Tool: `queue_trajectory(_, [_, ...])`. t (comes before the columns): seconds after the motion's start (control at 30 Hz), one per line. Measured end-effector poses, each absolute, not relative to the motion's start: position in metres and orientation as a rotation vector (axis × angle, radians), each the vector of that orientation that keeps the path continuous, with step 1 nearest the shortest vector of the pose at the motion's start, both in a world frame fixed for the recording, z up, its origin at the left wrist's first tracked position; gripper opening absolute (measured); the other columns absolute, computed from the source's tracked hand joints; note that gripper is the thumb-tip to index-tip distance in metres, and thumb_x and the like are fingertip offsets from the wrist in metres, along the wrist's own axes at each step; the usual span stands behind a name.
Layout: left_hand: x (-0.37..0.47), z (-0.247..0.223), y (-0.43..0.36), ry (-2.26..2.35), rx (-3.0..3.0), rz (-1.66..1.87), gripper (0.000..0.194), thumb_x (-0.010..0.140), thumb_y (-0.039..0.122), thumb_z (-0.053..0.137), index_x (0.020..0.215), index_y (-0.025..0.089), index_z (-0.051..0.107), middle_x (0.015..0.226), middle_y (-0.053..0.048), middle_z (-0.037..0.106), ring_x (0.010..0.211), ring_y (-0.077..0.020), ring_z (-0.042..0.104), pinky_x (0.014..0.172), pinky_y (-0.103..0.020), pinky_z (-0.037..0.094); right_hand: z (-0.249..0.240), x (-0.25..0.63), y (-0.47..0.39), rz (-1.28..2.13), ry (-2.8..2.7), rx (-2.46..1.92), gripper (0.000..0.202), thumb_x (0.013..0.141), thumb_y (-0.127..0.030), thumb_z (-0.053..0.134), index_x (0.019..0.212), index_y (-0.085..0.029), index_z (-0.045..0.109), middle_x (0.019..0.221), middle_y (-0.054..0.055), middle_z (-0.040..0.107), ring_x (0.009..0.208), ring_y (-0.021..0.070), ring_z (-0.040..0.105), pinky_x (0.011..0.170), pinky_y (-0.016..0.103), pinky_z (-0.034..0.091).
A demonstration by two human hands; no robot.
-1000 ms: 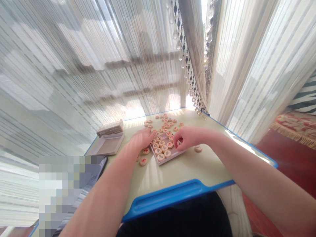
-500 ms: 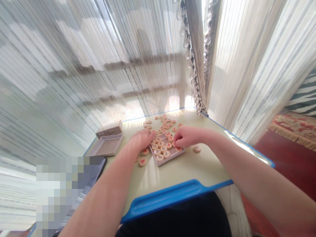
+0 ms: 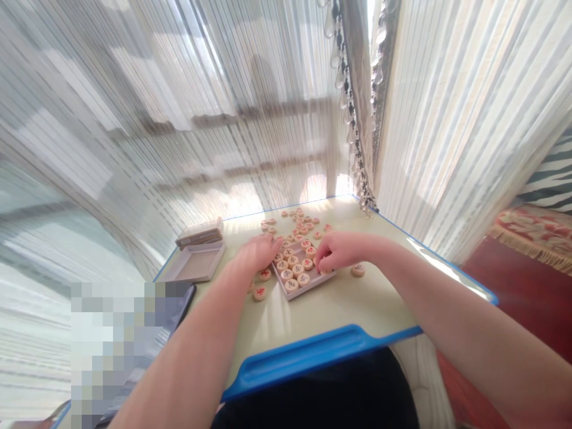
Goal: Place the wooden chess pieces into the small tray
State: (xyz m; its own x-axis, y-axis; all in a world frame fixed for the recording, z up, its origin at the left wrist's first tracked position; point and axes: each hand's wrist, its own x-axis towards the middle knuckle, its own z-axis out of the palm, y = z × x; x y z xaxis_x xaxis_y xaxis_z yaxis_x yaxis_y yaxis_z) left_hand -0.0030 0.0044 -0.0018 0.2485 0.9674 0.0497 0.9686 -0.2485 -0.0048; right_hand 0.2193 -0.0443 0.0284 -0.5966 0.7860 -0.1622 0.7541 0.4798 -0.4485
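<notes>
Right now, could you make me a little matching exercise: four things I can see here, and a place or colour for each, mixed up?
1. Left hand
2. Right hand
3. Table's front ledge
4. Floor

A. Dark red
B. At the right side of the box of round pieces
C. Blue
D. At that box's left side

Pairs: 1-D, 2-B, 3-C, 4-A

Anything gripped by the bare right hand (image 3: pixel 339 251) was concealed; beneath that grip, a shallow off-white rectangular box (image 3: pixel 311 286) was partly covered; well left, a flat dark-edged object (image 3: pixel 179 304) was pixelated.
</notes>
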Motion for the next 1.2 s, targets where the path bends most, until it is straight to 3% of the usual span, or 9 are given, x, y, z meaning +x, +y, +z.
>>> queue_trajectory(0.4, [-0.003,-0.001,0.002,-1.893,-2.473,-0.090,0.059,0.085,0.058,0.016,0.104,0.018,0.055,0.113,-0.010,0.059,0.101,-0.0236,0.054,0.086,-0.033,0.040,0.030,0.217,-0.047,0.861,-2.585,-1.364,0.026,0.065,-0.025,0.051,0.079,-0.021,0.072,0.069,-0.001,0.066,0.059,0.0115,0.052,0.053,0.021,0.037])
queue_trajectory(0.73, [-0.001,0.001,0.000,-1.901,-2.481,-0.091,0.055,0.087,0.053,0.017,0.105,0.017,0.055,0.115,-0.012,0.057,0.105,-0.0237,0.053,0.089,-0.033,0.039,0.023,0.223,-0.032,0.398,-2.534,-1.447,0.025,0.068,-0.022,0.047,0.077,-0.019,0.070,0.072,0.002,0.065,0.062,0.0116,0.052,0.057,0.021,0.037])
queue_trajectory(0.93, [-0.002,0.001,0.001,-1.919,-2.463,-0.069,0.058,0.085,0.057,0.017,0.105,0.018,0.054,0.115,-0.010,0.058,0.103,-0.0238,0.054,0.087,-0.033,0.040,0.026,0.222,-0.037,0.444,-2.550,-1.465,0.023,0.067,-0.021,0.050,0.079,-0.020,0.069,0.073,0.002,0.065,0.063,0.0122,0.054,0.058,0.021,0.037])
queue_trajectory(1.2, [-0.001,0.003,0.000,-1.919,-2.469,-0.064,0.059,0.084,0.058,0.016,0.104,0.018,0.055,0.114,-0.011,0.058,0.101,-0.0239,0.054,0.085,-0.033,0.040,0.024,0.220,-0.037,0.449,-2.622,-1.477,0.022,0.065,-0.032,0.057,0.081,-0.022,0.069,0.069,0.001,0.062,0.059,0.0121,0.052,0.053,0.022,0.036])
